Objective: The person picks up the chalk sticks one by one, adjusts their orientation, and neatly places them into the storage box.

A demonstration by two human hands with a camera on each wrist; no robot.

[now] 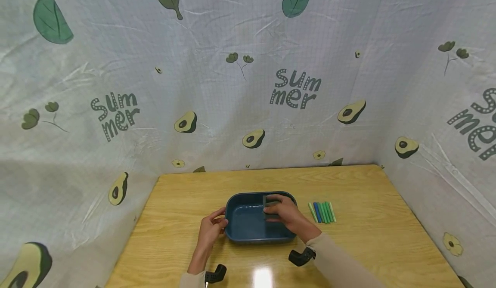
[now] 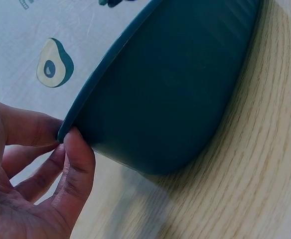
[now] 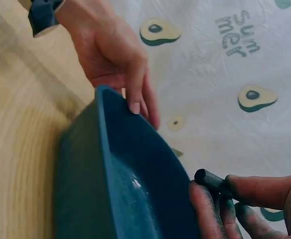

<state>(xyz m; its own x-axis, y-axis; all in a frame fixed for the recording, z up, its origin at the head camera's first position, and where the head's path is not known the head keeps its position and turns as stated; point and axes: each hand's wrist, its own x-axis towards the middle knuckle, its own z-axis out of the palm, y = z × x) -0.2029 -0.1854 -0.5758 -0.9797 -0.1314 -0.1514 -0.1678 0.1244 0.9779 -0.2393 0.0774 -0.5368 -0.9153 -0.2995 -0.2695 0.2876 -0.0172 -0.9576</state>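
A dark blue basin [image 1: 248,232] sits in the middle of the wooden table [image 1: 368,245]. My left hand [image 1: 221,224] pinches its left rim, thumb inside and fingers outside; the left wrist view shows that pinch on the basin [image 2: 170,84] by the left hand [image 2: 66,137]. My right hand [image 1: 277,212] reaches inside the basin at its far right part and holds a dark grey piece [image 1: 269,202]. In the right wrist view the right hand [image 3: 220,199], its fingers smudged dark, grips the dark stick-like piece [image 3: 209,178] above the basin [image 3: 115,189], with the left hand [image 3: 130,94] on the far rim.
Several green and blue sticks [image 1: 322,212] lie side by side on the table just right of the basin. A printed cloth backdrop [image 1: 248,85] with avocados closes in the table at the back and both sides. The near edge of the table shows a light glare [image 1: 263,277].
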